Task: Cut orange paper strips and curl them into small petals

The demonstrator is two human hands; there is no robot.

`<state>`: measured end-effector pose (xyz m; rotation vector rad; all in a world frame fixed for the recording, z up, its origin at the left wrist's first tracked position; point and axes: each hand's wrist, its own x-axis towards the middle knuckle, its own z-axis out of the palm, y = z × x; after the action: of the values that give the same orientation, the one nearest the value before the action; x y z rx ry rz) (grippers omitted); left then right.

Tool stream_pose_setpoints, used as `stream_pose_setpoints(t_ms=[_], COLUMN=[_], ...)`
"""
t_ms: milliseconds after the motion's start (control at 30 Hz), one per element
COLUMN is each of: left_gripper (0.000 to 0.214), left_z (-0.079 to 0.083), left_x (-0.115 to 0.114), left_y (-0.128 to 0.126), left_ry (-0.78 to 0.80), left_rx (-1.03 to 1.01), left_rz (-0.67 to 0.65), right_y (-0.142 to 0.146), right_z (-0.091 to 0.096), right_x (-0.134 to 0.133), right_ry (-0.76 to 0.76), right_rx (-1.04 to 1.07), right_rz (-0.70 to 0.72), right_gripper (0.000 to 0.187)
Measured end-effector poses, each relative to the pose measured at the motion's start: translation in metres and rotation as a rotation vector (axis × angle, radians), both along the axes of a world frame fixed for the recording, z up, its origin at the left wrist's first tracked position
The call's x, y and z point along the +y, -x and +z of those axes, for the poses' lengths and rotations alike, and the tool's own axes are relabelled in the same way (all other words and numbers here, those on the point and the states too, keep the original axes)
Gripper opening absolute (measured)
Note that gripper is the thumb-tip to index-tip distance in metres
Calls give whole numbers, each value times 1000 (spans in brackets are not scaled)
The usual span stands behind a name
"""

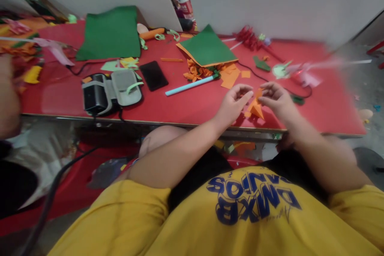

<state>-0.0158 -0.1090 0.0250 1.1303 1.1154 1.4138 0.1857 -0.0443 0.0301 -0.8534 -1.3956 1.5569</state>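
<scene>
My left hand [236,102] is over the front of the red table, its thumb and fingertips drawn together; what they hold, if anything, is too small to make out. Facing it, my right hand [277,99] pinches a small piece of orange paper [259,94] between thumb and fingers. Directly beneath both hands is a pointed, folded-looking orange paper scrap [256,109]. Behind my left hand, a light blue stick [190,85] lies with a green piece at its end. Orange paper sheets [230,77] and crumpled orange paper petals [196,71] are beyond it.
Green sheets [207,48] lie behind, with a dark phone [154,75] and an open grey case [127,87] to the left. Green scissors [297,99] appear near my right hand. A large green sheet [111,34] stands farther back. Another person's arm [9,96] rests at far left.
</scene>
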Motion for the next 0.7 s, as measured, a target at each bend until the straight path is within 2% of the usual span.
stream_pose_setpoints(t_ms=[300,433,500,600,700], left_gripper=[50,52,49,50,54], left_z=[0,3,2,1,2], left_x=[-3,-4,-5,-5,-6], left_y=[3,5,5,5,6], left_ry=[5,37,56,97,130], left_rx=[-50,-42,-18,-19,-58], left_rz=[-132,-153,-134,-112,-150], right_y=[0,0,0,1,2], right_z=[7,6,6,7,10], right_x=[-7,-8,-8,-10,-13], right_ry=[102,166,129,-11,-110], right_rx=[41,58,49,8,-19], right_rz=[54,25,-2,-32,-15], right_gripper=[74,74,74,69,60])
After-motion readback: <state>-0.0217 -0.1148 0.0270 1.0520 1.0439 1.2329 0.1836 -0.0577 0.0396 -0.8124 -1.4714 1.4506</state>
